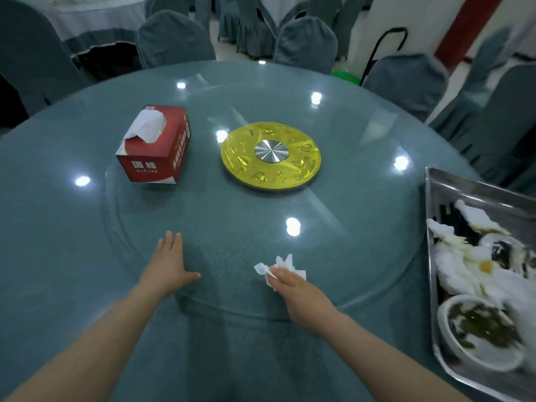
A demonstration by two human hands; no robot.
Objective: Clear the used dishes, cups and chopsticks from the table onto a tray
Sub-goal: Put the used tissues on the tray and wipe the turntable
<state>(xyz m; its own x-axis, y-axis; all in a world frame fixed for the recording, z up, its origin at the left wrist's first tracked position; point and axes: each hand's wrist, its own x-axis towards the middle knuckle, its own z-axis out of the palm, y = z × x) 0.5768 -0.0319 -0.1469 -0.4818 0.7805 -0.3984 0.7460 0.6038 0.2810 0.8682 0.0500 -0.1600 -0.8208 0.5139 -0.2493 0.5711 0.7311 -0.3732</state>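
Dishes already sit on the steel tray point(475, 191); right hand point(293, 281) presses a crumpled tissue point(280, 264) to the worktop point(72, 256), left hand point(169, 261) flat and spread; next, likely bin the tissue.

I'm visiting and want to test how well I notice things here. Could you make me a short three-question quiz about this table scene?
1. True or false: the tissue box lies on the metal tray.
2. What does the right hand press on the glass? A) chopsticks B) crumpled tissue C) a cup
3. How does the left hand lie?

Key: 1. False; it stands on the glass turntable, left of the gold disc. 2. B. 3. Flat, fingers spread, on the glass.
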